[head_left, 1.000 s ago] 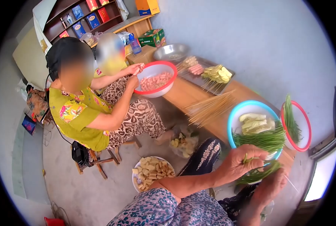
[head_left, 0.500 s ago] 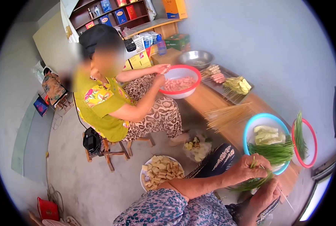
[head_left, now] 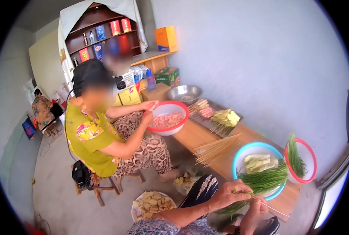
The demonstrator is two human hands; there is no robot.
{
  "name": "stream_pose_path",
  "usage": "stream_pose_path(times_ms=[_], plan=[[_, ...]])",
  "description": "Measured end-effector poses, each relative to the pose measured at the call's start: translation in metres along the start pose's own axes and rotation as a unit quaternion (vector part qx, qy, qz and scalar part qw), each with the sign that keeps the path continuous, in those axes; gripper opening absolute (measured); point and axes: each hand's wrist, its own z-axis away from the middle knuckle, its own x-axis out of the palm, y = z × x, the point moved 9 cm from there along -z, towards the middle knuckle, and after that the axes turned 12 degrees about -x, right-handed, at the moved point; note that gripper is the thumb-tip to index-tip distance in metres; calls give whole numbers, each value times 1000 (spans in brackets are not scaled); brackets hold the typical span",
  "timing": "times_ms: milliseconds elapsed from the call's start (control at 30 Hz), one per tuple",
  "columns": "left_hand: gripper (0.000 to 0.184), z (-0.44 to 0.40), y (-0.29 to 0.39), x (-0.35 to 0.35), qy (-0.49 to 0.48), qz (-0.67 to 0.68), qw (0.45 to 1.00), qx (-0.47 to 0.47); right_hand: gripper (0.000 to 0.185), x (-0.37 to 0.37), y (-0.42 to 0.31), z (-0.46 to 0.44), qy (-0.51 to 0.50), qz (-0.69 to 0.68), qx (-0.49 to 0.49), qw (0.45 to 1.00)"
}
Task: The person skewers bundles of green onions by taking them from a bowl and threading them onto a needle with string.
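My left hand (head_left: 232, 194) pinches a small folded bunch of green chives (head_left: 237, 206), whose long ends hang down to the left below it. Close against it, my right hand (head_left: 256, 211) is closed around a thin skewer (head_left: 276, 210) that sticks out to the lower right. The two hands meet where the chives and skewer come together; the exact contact is hidden by the fingers. Just beyond, a blue-rimmed basin (head_left: 237, 158) holds more chives (head_left: 266, 177) and pale, flat, folded pieces (head_left: 259, 162).
Loose skewers (head_left: 215, 149) lie on the wooden bench (head_left: 190, 135), near a tray (head_left: 237, 117) of filled skewers. A red-rimmed basin (head_left: 309, 178) stands at right. Low on the left is a plate of cut pieces (head_left: 153, 203). A co-worker (head_left: 96, 137) sits beside a basin of pink pieces (head_left: 166, 119).
The view has tilted up and turned, so the bench and basins appear further left and lower. My hands still hold the chives and skewer, now closer together.
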Motion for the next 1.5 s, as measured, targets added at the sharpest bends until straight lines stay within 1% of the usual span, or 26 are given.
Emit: stream_pose_path(times_ms=[100, 133, 167, 233, 267, 300, 367, 400, 433, 467, 500, 533, 600, 633, 700, 733, 767, 833, 967, 1033, 1067, 1133, 1200, 1267, 1333, 1500], plan=[[22, -4, 2, 2, 32, -20, 995, 93, 30, 6, -8, 5, -12, 9, 12, 1000], [21, -5, 0, 2, 29, -5, 997, 68, 28, -1, -11, 9, -25, 95, 6, 995], [20, -5, -1, 1, 33, 33, 996, 71, 28, -7, -13, 13, -33, 97, 19, 995], [18, -9, -12, 2, 25, 76, 995, 55, 26, -1, -33, 17, -154, 265, -80, 948], [18, -12, -17, 2, 30, 76, 995, 50, 22, -9, -40, 22, -146, 334, -159, 917], [17, -13, -21, 2, 37, 49, 996, 61, 21, -19, -49, 24, -195, 322, -154, 914], [16, -14, -28, 4, 48, 21, 997, 64, 18, -19, -81, 18, -140, 322, -277, 894], [16, -17, -32, 6, 33, 36, 998, 49, 18, -19, -87, 14, -129, 370, -320, 862], [16, -19, -35, 7, 18, 50, 998, 36, 21, -12, -91, 6, -149, 446, -298, 831], [20, -24, -48, 12, -30, 25, 999, -17, 23, -17, -79, 1, -160, 455, -250, 840], [20, -24, -47, 11, -28, 24, 999, -19, 24, -23, -67, -3, -172, 462, -202, 846], [20, -25, -48, 11, -42, 19, 998, -40, 24, -27, -64, -4, -173, 461, -202, 846], [21, -26, -51, 11, -53, 16, 996, -63, 26, -36, -26, 0, -260, 399, -21, 879], [21, -27, -51, 11, -59, -6, 996, -62, 26, -39, -23, 0, -262, 399, -20, 879], [22, -28, -57, 12, -63, -25, 996, -65, 27, -44, 0, 13, -339, 379, 63, 859], [22, -31, -63, 12, -65, 8, 995, -72, 29, -35, -6, 13, -347, 337, -20, 875], [22, -32, -69, 12, -68, 43, 994, -80, 29, -40, -3, 15, -349, 339, -16, 874], [21, -32, -74, 12, -77, 84, 987, -118, 28, -44, 7, 23, -383, 323, 86, 861], [17, -38, -77, 6, -90, 78, 985, -127, 27, -43, 8, 22, -338, 255, 151, 894], [16, -39, -73, 5, -96, 90, 986, -100, 15, -69, 16, 34, -199, 273, 251, 907], [18, -35, -79, 7, -85, 205, 960, -169, 16, -59, 2, 22, -272, 365, 104, 884], [21, -42, -79, 1, -60, 123, 984, -112, 15, -39, -24, 8, -304, 423, -106, 847], [25, -40, -71, 2, -63, 162, 978, -111, 14, -35, -18, -5, -303, 385, 17, 871], [24, -42, -79, 3, -39, 195, 976, -91, 11, -26, -24, -16, -295, 391, -31, 871], [22, -45, -85, 4, -23, 249, 964, -90, 12, -32, -21, -17, -284, 392, -25, 874], [20, -48, -94, 8, -29, 208, 974, -83, 12, -48, -18, -20, -233, 365, -24, 901]])
